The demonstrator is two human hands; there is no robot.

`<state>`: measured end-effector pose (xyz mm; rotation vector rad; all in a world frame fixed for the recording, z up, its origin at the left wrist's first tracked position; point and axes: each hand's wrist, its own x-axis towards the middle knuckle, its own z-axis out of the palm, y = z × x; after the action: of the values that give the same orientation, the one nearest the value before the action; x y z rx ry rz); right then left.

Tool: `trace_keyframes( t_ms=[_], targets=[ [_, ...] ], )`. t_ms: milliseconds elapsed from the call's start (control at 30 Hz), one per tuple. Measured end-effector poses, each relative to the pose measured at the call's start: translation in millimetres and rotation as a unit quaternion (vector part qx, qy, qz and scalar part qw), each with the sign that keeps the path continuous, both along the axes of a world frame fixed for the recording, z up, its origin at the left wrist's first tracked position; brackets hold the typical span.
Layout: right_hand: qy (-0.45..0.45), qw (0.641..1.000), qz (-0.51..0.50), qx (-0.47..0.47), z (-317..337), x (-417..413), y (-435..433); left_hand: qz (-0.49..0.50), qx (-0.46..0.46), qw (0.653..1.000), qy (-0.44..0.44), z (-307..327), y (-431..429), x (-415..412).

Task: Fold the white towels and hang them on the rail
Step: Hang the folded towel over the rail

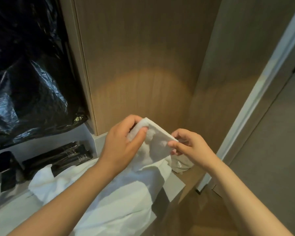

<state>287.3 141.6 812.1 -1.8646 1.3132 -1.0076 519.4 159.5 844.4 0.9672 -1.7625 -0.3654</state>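
I hold a white towel (pixel 156 143) up in front of a wooden wall panel. My left hand (pixel 121 145) grips its bunched upper left edge. My right hand (pixel 189 145) pinches the upper right corner between thumb and fingers. The towel's top edge is stretched between both hands and the rest hangs down onto a pile of white towels (pixel 109 193) spread over a grey counter (pixel 177 183). No rail is in view.
Black bottles and tubes (pixel 58 159) lie at the counter's back left. A black plastic sheet (pixel 29 68) covers the wall above them. A wooden wall panel (pixel 140 65) stands behind the towel. A door frame (pixel 262 92) runs down the right side.
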Motion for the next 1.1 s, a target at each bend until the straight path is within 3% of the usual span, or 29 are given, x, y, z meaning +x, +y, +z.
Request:
trace_keyframes(
  t_ms=[200, 400, 667, 967, 1100],
  targets=[
    [0.011, 0.984, -0.105, -0.145, 43.8, -42.8, 12.1, -0.035, -0.063, 0.997, -0.005, 50.1, -13.6, -41.2],
    [0.129, 0.923, -0.226, -0.283, 112.3, -129.5, 36.2, -0.060, -0.131, 0.989, 0.011, 96.7, -17.9, -123.9],
    [0.211, 0.869, -0.342, -0.289, 162.5, -263.0, 81.6, -0.102, -0.154, 0.982, 0.027, 123.8, -24.3, -266.3],
    [0.201, 0.865, -0.404, -0.219, 167.0, -383.1, 80.2, -0.158, -0.116, 0.979, 0.051, 130.0, -62.5, -399.8],
    [0.204, 0.850, -0.425, -0.235, 162.8, -433.0, 60.1, -0.200, -0.085, 0.975, 0.052, 128.7, -95.7, -454.2]
  ],
)
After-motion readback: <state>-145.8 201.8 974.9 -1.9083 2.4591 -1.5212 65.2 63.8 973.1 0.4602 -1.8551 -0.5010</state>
